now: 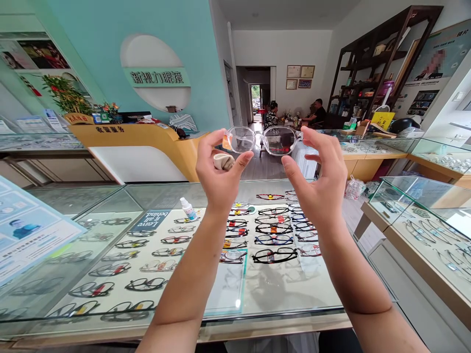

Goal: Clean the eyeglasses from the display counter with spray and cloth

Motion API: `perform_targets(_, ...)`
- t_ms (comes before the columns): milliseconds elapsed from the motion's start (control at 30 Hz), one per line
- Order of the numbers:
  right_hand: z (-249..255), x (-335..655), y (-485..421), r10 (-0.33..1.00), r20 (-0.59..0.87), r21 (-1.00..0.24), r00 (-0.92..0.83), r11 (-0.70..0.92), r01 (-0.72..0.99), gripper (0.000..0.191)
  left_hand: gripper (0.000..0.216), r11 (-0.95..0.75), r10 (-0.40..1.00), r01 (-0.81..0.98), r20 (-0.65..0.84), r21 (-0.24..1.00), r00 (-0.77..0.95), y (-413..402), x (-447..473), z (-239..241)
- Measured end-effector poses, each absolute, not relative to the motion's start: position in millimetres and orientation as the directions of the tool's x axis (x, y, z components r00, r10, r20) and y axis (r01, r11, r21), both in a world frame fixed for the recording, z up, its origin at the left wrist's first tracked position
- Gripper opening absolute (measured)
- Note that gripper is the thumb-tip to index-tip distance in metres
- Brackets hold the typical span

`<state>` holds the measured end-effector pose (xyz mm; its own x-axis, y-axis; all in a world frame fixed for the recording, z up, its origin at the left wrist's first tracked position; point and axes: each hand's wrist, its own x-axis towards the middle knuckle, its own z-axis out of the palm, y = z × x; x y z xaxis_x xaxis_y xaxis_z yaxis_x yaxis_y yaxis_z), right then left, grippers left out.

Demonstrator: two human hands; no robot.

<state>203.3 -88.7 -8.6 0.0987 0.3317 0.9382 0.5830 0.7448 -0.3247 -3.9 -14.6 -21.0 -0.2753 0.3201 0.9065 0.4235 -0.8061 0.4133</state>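
As the head view showed, both forearms reached over the near edge of a glass-topped desk (272,301), and a pair of clear-framed glasses (259,133) was held up in the air, appearing just beyond the desk's far edge. The left hand (220,179) gripped one end of the frame, its thumb up by the lower rim, with a rolled beige cloth (222,162) tucked against its curled fingers. The right hand (321,176) held the opposite end by the forefinger, its thumb just below the lens; whether that thumb touched the rim could not be told. Toward the far edge, left of the left forearm, stood a small white spray bottle (188,209). Under the glass, spectacles lay in rows, a black pair (274,255) nearest the near edge in the middle row, and a dark blue card (149,220) sat toward the far left corner. A pale blue leaflet (35,230) jutted in over the left side.
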Motion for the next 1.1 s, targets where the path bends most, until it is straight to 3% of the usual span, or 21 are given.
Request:
perform_targets(100, -13.8, 208.4, -76.9, 0.429, 0.896, -0.430, 0.112, 0.780, 0.455, 0.052, 0.074, -0.760, 0.103, 0.578, 0.934, 0.296, -0.342, -24.0, 0.2, -23.0)
perform_targets(267, -16.0, 212.9, -65.2, 0.488, 0.858, -0.514, 0.160, 0.812, 0.277, 0.047, 0.073, -0.738, 0.012, 0.640, 0.953, 0.213, -0.303, -38.3, 4.0, -20.8)
perform_targets(400, -10.9, 210.6, -70.5, 0.489, 0.849, -0.525, 0.199, 0.820, 0.225, 0.039, 0.068, -0.803, 0.007, 0.567, 0.955, 0.182, -0.296, -38.2, 4.6, -19.7)
perform_targets(667, -8.5, 207.7, -74.1, 0.452, 0.835, -0.513, 0.313, 0.846, 0.146, 0.030, 0.072, -0.840, 0.092, 0.485, 0.945, 0.244, -0.315, -32.8, 9.2, -28.3)
perform_targets(833, -4.7, 211.1, -74.4, 0.537, 0.795, -0.565, 0.283, 0.824, 0.023, 0.033, 0.077, -0.832, 0.159, 0.468, 0.936, 0.299, -0.315, -32.0, 9.3, -32.4)
perform_targets(1100, 2.0, 219.2, -73.1, 0.665, 0.715, -0.656, 0.217, 0.745, -0.122, 0.033, 0.071, -0.838, 0.064, 0.503, 0.952, 0.214, -0.298, -31.6, 14.1, -32.7)
